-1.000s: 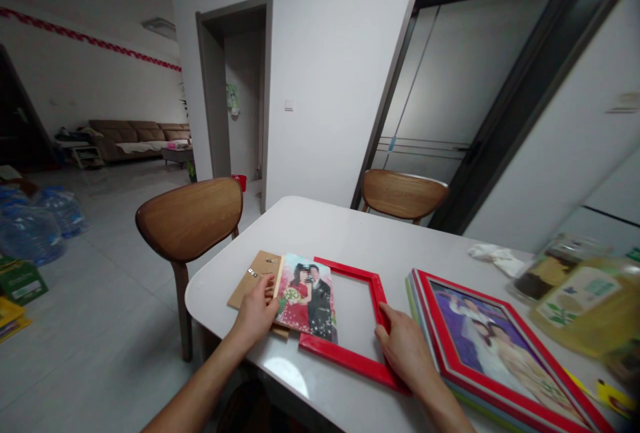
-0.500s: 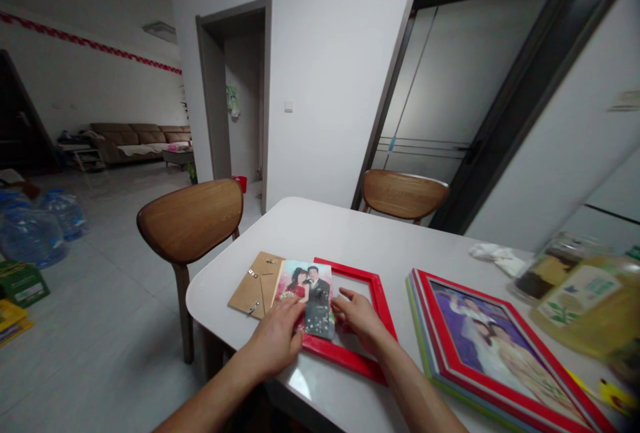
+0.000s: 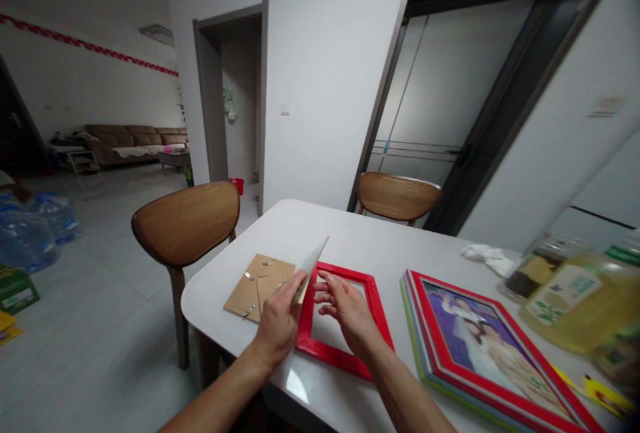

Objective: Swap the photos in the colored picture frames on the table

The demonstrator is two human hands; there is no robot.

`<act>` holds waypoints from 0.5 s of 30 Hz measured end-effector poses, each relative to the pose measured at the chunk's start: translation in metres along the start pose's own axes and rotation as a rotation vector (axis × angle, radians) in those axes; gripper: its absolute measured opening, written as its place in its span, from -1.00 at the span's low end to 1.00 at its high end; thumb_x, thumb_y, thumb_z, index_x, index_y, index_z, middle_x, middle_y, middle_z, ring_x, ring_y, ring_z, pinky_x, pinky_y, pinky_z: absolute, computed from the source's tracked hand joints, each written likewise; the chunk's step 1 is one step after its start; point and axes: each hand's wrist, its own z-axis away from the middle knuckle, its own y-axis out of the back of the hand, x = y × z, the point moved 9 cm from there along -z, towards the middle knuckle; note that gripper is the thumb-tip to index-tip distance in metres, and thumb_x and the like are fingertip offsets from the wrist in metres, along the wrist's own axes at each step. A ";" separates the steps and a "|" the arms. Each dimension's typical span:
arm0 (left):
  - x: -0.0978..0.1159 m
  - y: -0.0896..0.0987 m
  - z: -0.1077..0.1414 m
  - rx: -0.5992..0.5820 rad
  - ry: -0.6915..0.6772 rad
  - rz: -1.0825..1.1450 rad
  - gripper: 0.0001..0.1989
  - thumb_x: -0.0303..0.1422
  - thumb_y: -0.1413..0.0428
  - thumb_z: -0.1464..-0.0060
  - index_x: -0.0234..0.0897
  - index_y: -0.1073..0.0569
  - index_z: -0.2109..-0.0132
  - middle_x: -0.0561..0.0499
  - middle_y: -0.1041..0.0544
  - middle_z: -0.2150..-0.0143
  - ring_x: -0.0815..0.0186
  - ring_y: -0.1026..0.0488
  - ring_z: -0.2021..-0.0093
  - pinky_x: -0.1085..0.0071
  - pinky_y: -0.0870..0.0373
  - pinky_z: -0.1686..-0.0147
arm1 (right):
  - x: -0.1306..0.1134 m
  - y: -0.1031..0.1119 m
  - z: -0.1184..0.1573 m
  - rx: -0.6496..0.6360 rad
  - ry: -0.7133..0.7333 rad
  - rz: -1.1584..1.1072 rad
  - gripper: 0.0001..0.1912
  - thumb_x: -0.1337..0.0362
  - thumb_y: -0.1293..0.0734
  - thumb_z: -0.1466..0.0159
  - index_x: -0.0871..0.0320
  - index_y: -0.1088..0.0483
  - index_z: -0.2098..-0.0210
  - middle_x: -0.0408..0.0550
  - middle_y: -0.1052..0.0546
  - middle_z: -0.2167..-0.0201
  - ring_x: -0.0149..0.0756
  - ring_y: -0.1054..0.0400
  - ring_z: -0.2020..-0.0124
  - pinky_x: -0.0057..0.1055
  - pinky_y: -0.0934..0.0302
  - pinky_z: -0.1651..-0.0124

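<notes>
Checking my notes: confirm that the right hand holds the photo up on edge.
Wrong hand. The head view shows the left hand holding the photo up on edge; the right hand is open over the red frame.

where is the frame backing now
In the head view, the cardboard frame backing lies on the white table, left of the red picture frame, by the left hand.

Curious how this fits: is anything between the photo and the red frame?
Only the right hand, spread above the red frame; the photo, held up in the left hand, has nothing else in its way.
</notes>
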 end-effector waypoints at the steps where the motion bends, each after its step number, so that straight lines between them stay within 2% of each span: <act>1: -0.002 0.006 -0.002 0.084 0.075 0.105 -0.60 -0.53 0.09 0.04 -0.31 -0.32 0.01 -0.08 -0.39 0.01 0.22 -0.28 -0.02 0.30 -0.16 -0.03 | 0.007 0.005 0.001 0.038 -0.036 -0.019 -0.62 0.07 -0.26 -0.01 0.22 -0.29 0.28 -0.09 -0.44 0.45 -0.45 -0.31 0.52 -0.53 -0.16 0.52; 3: -0.011 0.007 0.001 0.222 0.264 0.351 -0.68 -0.41 0.04 0.00 -0.36 -0.36 0.07 -0.11 -0.46 0.11 0.17 -0.34 0.05 0.30 -0.26 0.06 | 0.025 0.013 0.003 0.078 -0.112 -0.078 -0.65 0.12 -0.28 0.00 0.23 -0.30 0.29 -0.03 -0.47 0.43 -0.39 -0.35 0.48 -0.47 -0.22 0.46; 5: -0.021 -0.010 0.009 0.265 0.439 0.596 -0.68 -0.33 0.02 0.01 -0.44 -0.39 0.13 -0.14 -0.50 0.21 0.13 -0.41 0.15 0.30 -0.35 0.17 | 0.035 0.019 0.002 0.087 -0.113 -0.197 -0.72 0.19 -0.28 0.01 0.22 -0.31 0.32 -0.04 -0.49 0.43 -0.35 -0.36 0.44 -0.43 -0.25 0.40; 7: -0.026 -0.030 0.013 0.244 0.517 0.756 -0.66 -0.31 0.01 0.02 -0.47 -0.38 0.14 -0.16 -0.50 0.23 0.14 -0.43 0.19 0.31 -0.36 0.21 | 0.035 0.031 -0.001 0.116 -0.051 -0.299 -0.79 0.27 -0.25 0.02 0.19 -0.32 0.36 -0.09 -0.50 0.45 -0.34 -0.37 0.42 -0.43 -0.25 0.38; 9: -0.032 -0.040 0.014 0.240 0.518 0.793 -0.63 -0.35 -0.03 0.05 -0.44 -0.33 0.08 -0.16 -0.47 0.15 0.16 -0.40 0.13 0.33 -0.31 0.13 | 0.031 0.050 -0.003 0.182 -0.017 -0.294 -0.77 0.34 -0.22 0.06 0.17 -0.32 0.36 -0.14 -0.50 0.49 -0.35 -0.37 0.45 -0.45 -0.25 0.41; 11: -0.041 -0.043 0.014 0.206 0.527 0.725 -0.55 -0.41 -0.04 0.08 -0.42 -0.24 -0.01 -0.18 -0.40 0.05 0.19 -0.35 0.06 0.34 -0.26 0.07 | 0.024 0.073 -0.005 0.244 -0.016 -0.148 -0.71 0.37 -0.19 0.07 0.18 -0.33 0.32 -0.13 -0.50 0.54 -0.35 -0.36 0.51 -0.46 -0.23 0.46; 13: -0.050 -0.047 0.014 0.130 0.556 0.629 -0.50 -0.48 -0.02 0.11 -0.45 -0.18 -0.05 -0.24 -0.33 -0.02 0.20 -0.31 0.01 0.33 -0.23 0.04 | 0.015 0.097 -0.008 0.313 0.003 0.120 -0.67 0.36 -0.16 0.07 0.21 -0.35 0.29 -0.10 -0.49 0.59 -0.34 -0.36 0.55 -0.47 -0.20 0.51; 15: -0.055 -0.050 0.015 0.064 0.561 0.569 -0.50 -0.53 -0.03 0.16 -0.46 -0.21 -0.02 -0.26 -0.31 -0.02 0.19 -0.27 -0.02 0.32 -0.19 0.00 | 0.009 0.114 -0.011 0.357 0.029 0.349 -0.65 0.34 -0.13 0.05 0.25 -0.37 0.28 -0.07 -0.49 0.61 -0.32 -0.35 0.57 -0.49 -0.18 0.54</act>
